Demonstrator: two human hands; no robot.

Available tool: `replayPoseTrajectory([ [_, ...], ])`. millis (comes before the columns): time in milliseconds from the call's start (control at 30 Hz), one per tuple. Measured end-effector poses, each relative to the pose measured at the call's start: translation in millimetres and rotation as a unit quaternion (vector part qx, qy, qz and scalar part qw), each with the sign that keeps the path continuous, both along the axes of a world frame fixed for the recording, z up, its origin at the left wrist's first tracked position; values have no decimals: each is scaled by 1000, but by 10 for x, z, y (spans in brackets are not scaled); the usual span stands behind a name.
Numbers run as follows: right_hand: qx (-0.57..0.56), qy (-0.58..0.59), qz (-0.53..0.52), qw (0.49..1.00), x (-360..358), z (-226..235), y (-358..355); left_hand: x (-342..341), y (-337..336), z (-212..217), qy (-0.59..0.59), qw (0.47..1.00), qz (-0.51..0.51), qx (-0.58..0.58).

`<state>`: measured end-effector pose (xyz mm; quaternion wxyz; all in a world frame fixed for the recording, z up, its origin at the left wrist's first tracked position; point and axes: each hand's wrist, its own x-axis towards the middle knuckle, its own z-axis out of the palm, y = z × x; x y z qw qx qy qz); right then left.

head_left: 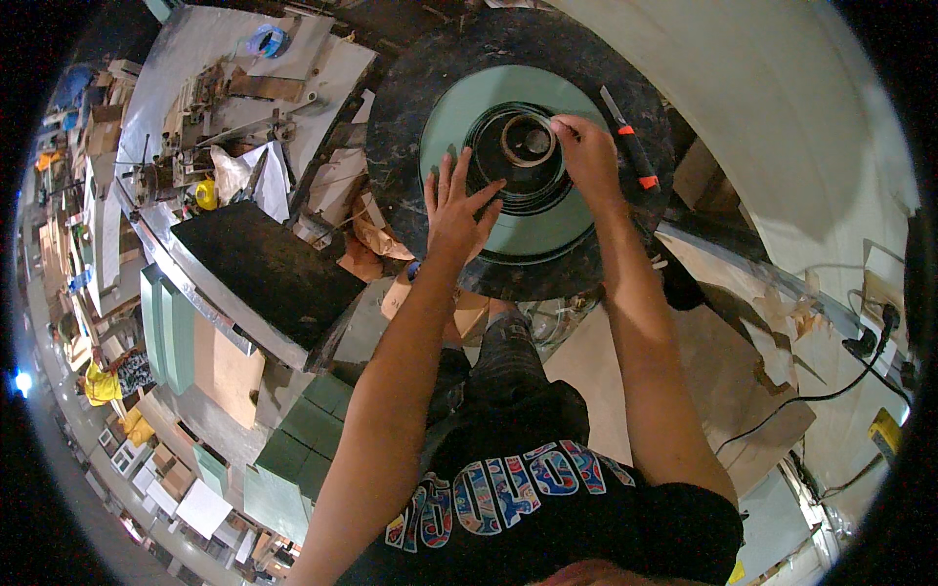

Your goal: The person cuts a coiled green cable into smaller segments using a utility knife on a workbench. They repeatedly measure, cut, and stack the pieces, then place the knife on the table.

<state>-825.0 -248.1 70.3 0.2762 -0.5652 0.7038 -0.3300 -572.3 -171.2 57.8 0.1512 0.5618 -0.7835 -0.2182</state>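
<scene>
A coil of thin black strip (494,204) lies on a round green disc (449,107), which rests on a dark round tabletop (401,127). Inside the coil sits a tan ring (508,154), like a roll core. My left hand (459,213) is spread over the coil's left side, its fingers stretched out across coil and disc. Closed in a pinch, my right hand (589,161) is at the right edge of the tan ring; whatever is between its fingertips is too small to name. To its right lies a black and orange utility knife (633,146), its blade extended.
At the left stands a cluttered workbench with a blue tape roll (267,40), a yellow tape measure (206,194) and a black board (269,271). Green blocks (308,430) are stacked below it. A pale wall with a plugged-in black cable (831,396) curves along the right.
</scene>
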Motion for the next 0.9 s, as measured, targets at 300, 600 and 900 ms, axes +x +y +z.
replayPoseTrajectory([
  [300, -3, 93, 57, 994, -46, -174, -139, -53, -3, 27, -8, 1000, -2, -9],
  [600, -24, 158, 116, 980, 155, -192, 991, -127, -11, 44, -26, 993, -39, -105],
  [900, -102, 375, 183, 903, -337, 91, 942, -408, 83, 247, 59, 994, -64, -72],
])
